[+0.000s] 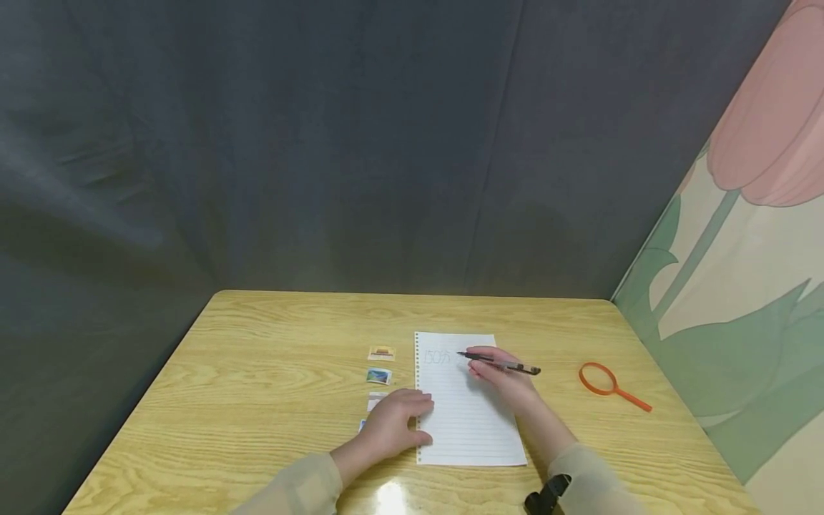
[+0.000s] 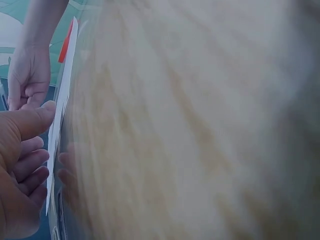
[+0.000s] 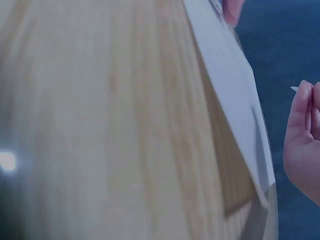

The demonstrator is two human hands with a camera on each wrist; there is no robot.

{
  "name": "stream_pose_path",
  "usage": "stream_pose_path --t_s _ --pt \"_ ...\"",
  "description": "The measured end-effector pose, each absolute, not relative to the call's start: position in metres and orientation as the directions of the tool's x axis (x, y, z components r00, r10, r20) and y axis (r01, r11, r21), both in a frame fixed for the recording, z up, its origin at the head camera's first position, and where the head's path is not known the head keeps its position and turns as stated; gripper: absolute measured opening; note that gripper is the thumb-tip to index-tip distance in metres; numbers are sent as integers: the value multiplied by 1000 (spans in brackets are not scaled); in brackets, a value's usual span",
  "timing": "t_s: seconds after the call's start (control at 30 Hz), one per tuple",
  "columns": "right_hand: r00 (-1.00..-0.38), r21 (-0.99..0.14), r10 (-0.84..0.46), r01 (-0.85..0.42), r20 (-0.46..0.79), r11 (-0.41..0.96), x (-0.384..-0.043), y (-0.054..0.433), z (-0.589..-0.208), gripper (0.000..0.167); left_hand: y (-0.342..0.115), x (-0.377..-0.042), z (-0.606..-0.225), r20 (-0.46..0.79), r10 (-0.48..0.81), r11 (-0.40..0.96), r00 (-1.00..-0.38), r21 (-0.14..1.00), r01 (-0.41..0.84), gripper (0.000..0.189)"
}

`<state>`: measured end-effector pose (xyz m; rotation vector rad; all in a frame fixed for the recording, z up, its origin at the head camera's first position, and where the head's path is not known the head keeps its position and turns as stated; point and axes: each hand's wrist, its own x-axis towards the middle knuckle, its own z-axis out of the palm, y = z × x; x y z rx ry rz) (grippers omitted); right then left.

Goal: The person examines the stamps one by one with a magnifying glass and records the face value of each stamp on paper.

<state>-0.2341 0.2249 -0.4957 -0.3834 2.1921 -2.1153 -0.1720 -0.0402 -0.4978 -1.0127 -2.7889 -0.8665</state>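
Observation:
A sheet of lined, hole-punched paper (image 1: 466,429) lies on the wooden table. Faint handwriting (image 1: 436,356), reading 150 and a character, runs along its upper left. My right hand (image 1: 505,383) grips a dark pen (image 1: 523,368) over the upper part of the sheet, its tip just right of the writing. At the sheet's left edge rests my left hand (image 1: 394,423), fingers and thumb spread and slightly bent. Left of the paper runs a column of small stamps: a yellow one (image 1: 382,353), a blue-green one (image 1: 378,375), and two lower ones partly hidden by my left hand.
An orange-rimmed magnifying glass (image 1: 616,391) lies on the table right of the paper. Behind the table (image 1: 290,357) hangs a dark grey curtain (image 1: 335,157). A wall with a painted tulip (image 1: 766,114) borders the right side. A black strap (image 1: 548,495) circles my right wrist.

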Motion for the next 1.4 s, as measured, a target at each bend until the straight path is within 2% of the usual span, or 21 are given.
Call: stream_pose_path --t_s 0.23,0.5,0.7,1.07,1.4 --pt "-991 -974 -136 -36 6 223 -238 199 -498 23 -40 -174 -496 187 564 662 -804 480 576 55" --pt "-986 -931 -157 -117 65 345 -231 178 -489 16 -41 -176 -498 188 574 661 -797 469 586 50" --pt "-986 -882 -135 -144 93 449 -239 172 -507 6 -41 -175 -503 219 594 644 -774 448 621 46" --pt "-986 -873 -129 -151 102 464 -238 166 -507 8 -43 -172 -504 226 603 639 -765 437 633 47" --pt "-983 -861 -119 -180 140 475 -237 161 -509 9 -45 -170 -501 176 584 656 -792 472 589 51"
